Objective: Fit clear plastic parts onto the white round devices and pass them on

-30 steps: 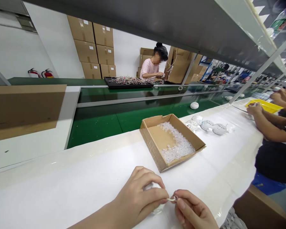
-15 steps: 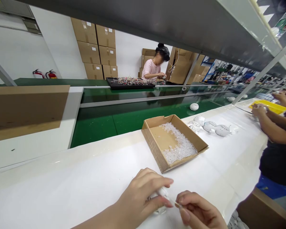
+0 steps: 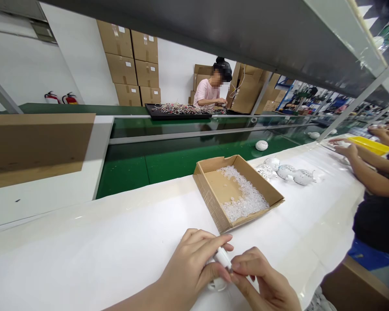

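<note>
My left hand (image 3: 194,261) is closed around a white plastic part (image 3: 222,258) with a short cylindrical neck; its rounded body shows below, mostly covered by my fingers. At the end of that neck, my right hand (image 3: 262,280) pinches with thumb and forefinger. Whatever sits between those fingertips is too small and hidden to name. Just beyond both hands stands a shallow cardboard box (image 3: 210,203) with many small clear plastic rings (image 3: 246,201) heaped along its right side. Behind it on the right lie several white perforated egg-shaped shells (image 3: 287,172).
A green conveyor belt (image 3: 175,157) runs past the white table (image 3: 116,242), carrying a white shell (image 3: 261,145). Across it a person works beside a black tray (image 3: 162,115) of wires. Another person's arms (image 3: 369,162) are at the right, near a yellow tray (image 3: 372,145). A grey shelf (image 3: 246,34) hangs overhead.
My right hand has moved left and now meets the neck of the white part, which shows more plainly. The shell on the belt has shifted slightly left.
</note>
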Motion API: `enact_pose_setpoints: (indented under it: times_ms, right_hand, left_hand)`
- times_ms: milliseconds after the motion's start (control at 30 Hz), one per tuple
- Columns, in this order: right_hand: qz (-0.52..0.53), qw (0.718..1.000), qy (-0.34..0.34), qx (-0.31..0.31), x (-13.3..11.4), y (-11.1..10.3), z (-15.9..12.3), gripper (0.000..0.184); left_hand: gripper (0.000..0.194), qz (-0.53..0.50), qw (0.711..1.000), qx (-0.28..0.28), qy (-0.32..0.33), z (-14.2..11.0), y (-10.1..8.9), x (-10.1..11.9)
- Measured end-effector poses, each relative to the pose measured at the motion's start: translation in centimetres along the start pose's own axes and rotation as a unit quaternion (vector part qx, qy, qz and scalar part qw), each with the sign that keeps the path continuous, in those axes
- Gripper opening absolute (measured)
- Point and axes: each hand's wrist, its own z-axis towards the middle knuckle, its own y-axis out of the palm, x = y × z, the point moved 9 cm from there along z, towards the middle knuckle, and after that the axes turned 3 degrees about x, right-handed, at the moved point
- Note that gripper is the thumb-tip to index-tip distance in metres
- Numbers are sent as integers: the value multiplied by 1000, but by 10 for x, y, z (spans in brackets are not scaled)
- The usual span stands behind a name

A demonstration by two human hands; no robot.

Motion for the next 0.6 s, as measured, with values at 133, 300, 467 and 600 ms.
enact_pose_setpoints:
  times_ms: [133, 300, 467, 600]
  right_hand:
    - [-30, 999, 8, 30, 5, -5, 4, 10]
    - [-31, 999, 10, -9, 12, 2, 4, 31]
    - [4, 994, 24, -104, 4, 10, 17, 38]
    - [15, 991, 30, -127, -1, 8, 28, 33]
  left_hand:
    - [37, -25, 999, -3, -29, 1, 2, -3]
    - [49, -51, 996, -34, -67, -4, 9, -14]
    - [57, -66, 991, -52, -99, -10, 11, -20]
    - [53, -65, 992, -66, -84, -8, 14, -16]
